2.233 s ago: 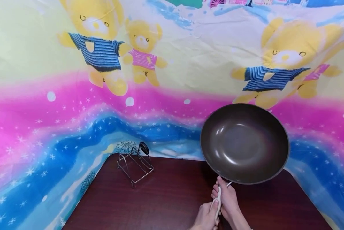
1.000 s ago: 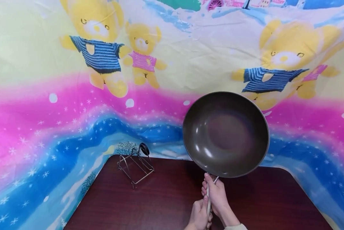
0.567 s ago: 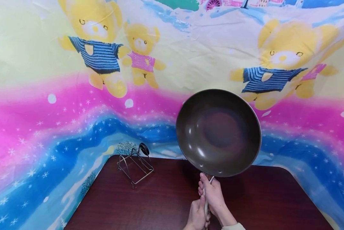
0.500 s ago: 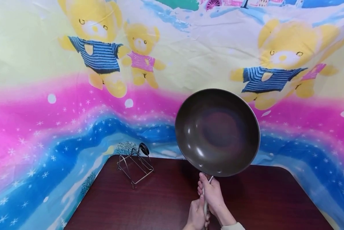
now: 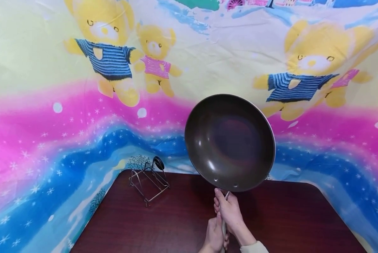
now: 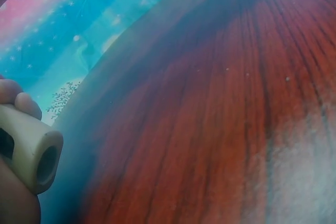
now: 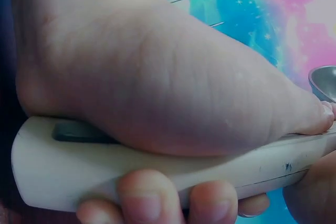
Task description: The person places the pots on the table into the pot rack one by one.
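A deep dark-brown wok hangs above the far side of the table in the head view, its inside facing me. Both hands hold its pale handle. My right hand grips the upper part, just under the rim. Lower down, toward the handle's end, my left hand is wrapped round it. The left wrist view catches the hollow tip of the handle poking out past the fingers. From the right wrist, the long pale grip shows with curled fingertips against its side.
A metal wire rack with a round black disc stands at the back left of the dark red wooden table. Behind and beside the table hangs a printed cloth with bears.
Both hands have carried the wok left and slightly up across the head view, turning it a little. Their hold on the handle has stayed. The wire rack has not moved.
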### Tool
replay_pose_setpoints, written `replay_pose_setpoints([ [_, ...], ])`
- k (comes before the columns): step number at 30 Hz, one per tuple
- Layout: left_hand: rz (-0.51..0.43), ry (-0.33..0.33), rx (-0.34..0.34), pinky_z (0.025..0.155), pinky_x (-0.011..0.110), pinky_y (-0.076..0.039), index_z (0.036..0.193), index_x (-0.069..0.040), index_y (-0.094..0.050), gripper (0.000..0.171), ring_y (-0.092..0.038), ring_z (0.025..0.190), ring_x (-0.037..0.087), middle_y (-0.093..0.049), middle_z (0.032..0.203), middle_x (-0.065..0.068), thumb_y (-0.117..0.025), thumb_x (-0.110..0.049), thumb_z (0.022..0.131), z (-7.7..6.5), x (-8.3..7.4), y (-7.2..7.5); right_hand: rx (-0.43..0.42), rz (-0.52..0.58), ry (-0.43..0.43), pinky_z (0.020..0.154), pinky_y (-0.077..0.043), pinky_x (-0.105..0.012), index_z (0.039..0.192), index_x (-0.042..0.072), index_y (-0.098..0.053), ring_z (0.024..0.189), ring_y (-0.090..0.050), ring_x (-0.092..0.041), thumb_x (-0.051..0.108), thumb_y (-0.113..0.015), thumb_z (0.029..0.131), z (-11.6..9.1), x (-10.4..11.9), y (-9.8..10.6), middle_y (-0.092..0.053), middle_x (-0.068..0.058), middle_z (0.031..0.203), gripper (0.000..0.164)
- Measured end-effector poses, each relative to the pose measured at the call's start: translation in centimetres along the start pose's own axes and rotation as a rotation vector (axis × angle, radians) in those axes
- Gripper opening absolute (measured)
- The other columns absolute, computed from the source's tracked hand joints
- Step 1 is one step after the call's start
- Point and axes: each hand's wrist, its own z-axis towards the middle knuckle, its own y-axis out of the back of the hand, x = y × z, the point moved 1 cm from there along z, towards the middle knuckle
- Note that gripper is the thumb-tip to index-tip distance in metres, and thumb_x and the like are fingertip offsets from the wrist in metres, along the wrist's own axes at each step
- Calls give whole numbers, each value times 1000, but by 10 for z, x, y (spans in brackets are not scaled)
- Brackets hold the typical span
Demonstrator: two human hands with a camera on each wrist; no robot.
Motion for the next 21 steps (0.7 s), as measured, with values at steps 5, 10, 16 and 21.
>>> replay_pose_setpoints([
  [5, 12, 15, 15, 28, 22, -35, 69, 18, -42, 77, -40, 30, 4, -41, 45, -3, -23, -42, 112, 2, -2, 3, 13, -17, 14, 46, -40, -21, 95, 5, -51, 51, -46, -11, 36, -61, 102, 1, 3, -4, -49, -3, 67, 34],
  [10, 15, 28, 22, 31, 22, -37, 70, 19, -42, 77, -41, 32, 4, -42, 46, -2, -22, -43, 112, 4, -6, 6, 24, -22, 21, 47, -40, -21, 98, 4, -51, 52, -46, -11, 33, -60, 103, 4, 5, -7, -49, -4, 67, 31],
  [16, -1, 6, 27, 32, 21, -39, 71, 20, -42, 77, -41, 33, 4, -42, 46, -2, -19, -42, 112, 5, -11, 9, 35, -52, 36, 48, -41, -21, 99, 0, -50, 51, -46, -11, 32, -58, 104, 5, 7, -12, -49, -3, 66, 33],
  [21, -9, -25, 8, 31, 22, -37, 67, 19, -41, 79, -40, 32, 4, -40, 45, -3, -17, -40, 112, 2, -15, 11, 53, -62, 38, 48, -42, -21, 98, 2, -51, 50, -47, -11, 31, -59, 104, 6, 7, -20, -49, -2, 65, 30],
])
